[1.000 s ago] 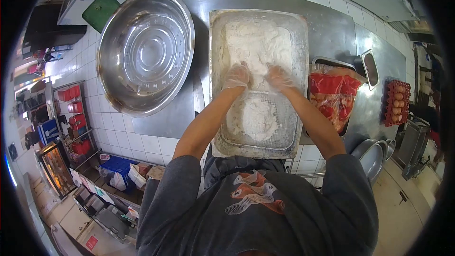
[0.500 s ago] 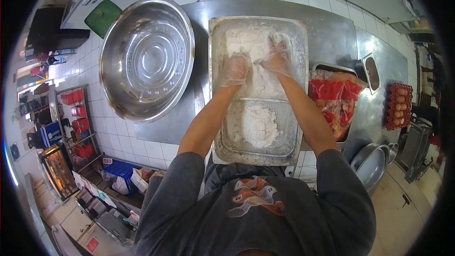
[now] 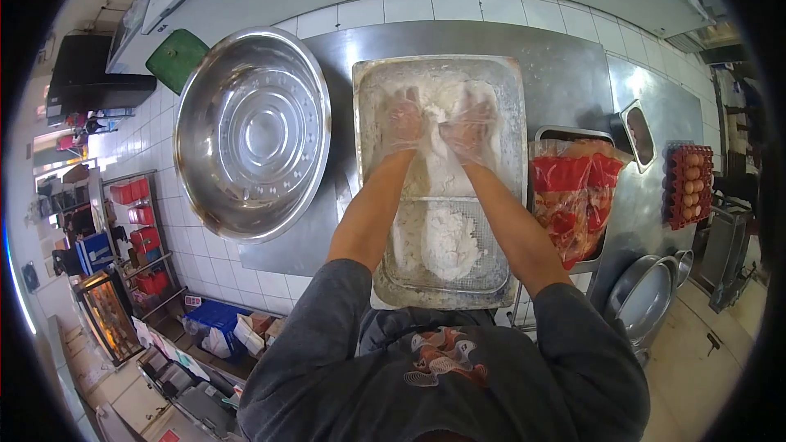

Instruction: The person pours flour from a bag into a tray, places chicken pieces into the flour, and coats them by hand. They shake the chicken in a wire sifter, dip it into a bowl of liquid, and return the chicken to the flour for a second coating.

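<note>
Both my hands wear thin clear plastic gloves and are in white flour (image 3: 444, 172) inside a large rectangular metal tray (image 3: 521, 143). My left hand (image 3: 404, 119) is in the far left part of the flour, its fingers stretched out and a little blurred. On the right side of the tray, my right hand (image 3: 470, 124) also has its fingers extended, their tips partly lost in the flour. A strip of flour shows between the two hands. Nearer my body, a wire-mesh basket (image 3: 494, 258) sits in the tray with a heap of flour (image 3: 450, 245) in it.
Left of the tray stands a big steel bowl (image 3: 192, 147), with a green lid or board (image 3: 176, 61) behind it. To the right are a metal pan with a red-and-clear plastic bag (image 3: 573, 188), a small steel container (image 3: 639, 135), egg trays (image 3: 689, 184) and metal bowls (image 3: 643, 299).
My left hand has gone from a curled shape to a more stretched one, moving slightly outward in the flour. My right hand has drawn nearer to me within the tray. The camera view has tilted.
</note>
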The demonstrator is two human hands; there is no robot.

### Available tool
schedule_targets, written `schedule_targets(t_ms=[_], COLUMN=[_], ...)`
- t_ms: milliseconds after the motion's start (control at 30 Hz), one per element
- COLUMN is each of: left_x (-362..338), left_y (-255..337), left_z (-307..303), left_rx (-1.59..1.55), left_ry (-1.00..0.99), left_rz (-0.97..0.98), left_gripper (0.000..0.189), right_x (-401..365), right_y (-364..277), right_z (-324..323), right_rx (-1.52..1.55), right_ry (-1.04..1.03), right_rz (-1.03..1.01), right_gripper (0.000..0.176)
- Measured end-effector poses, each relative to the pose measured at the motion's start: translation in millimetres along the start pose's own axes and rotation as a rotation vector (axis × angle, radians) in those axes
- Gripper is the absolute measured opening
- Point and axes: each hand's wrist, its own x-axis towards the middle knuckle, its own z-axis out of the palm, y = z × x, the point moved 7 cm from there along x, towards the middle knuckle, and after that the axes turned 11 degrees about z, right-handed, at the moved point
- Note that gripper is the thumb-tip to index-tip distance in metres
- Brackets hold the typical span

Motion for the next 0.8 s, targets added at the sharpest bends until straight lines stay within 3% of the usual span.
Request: schedule_targets(t_ms=[33,133,233,333,433,467,567,633,700,767,800], left_x=[0.5,-0.5,-1.7,1.5,4.1,5.0,9.0,11.0,7.9,8.7,9.5], left_y=[1.9,6.7,-1.8,-3.5,12.0,13.1,28.2,35.3,22.0,5.5,-4.4], left_z=[4.3,12.1,-8.0,-43.3,-52.1,-39.4,-35.5,-20.6,2.0,-1.0,-21.0], left_rx=[-0.024,-0.289,-0.491,-0.650,0.056,0.030,-0.047,-0.082,-0.144,-0.141,-0.114], left_ry=[-0.055,-0.234,-0.175,-0.029,0.207,0.137,-0.050,-0.147,-0.212,-0.275,-0.308], left_rz=[0.015,-0.117,-0.289,-0.311,0.023,0.049,0.161,0.295,0.214,0.121,0.067], left_gripper=[0.057,0.059,0.061,0.065,0.063,0.063,0.060,0.055,0.052,0.047,0.044], right_x=[6.7,22.7,22.9,4.2,-8.8,-10.0,16.1,19.6,21.6,15.9,7.5], right_y=[5.3,6.9,-0.6,11.0,12.0,12.0,35.0,28.0,18.4,14.1,9.7], right_z=[-5.6,4.3,41.1,36.5,19.3,16.3,10.3,15.7,26.6,49.6,53.8], right_rx=[0.006,-0.074,-0.134,0.011,0.149,0.191,0.086,0.063,-0.027,-0.181,-0.117], right_ry=[0.043,0.014,0.003,-0.037,-0.060,-0.069,0.138,0.096,0.083,0.092,0.040], right_rz=[0.131,0.039,-0.160,-0.177,-0.219,-0.234,0.082,-0.058,-0.165,-0.210,-0.318], right_gripper=[0.096,0.091,0.087,0.087,0.087,0.087,0.092,0.094,0.092,0.088,0.080])
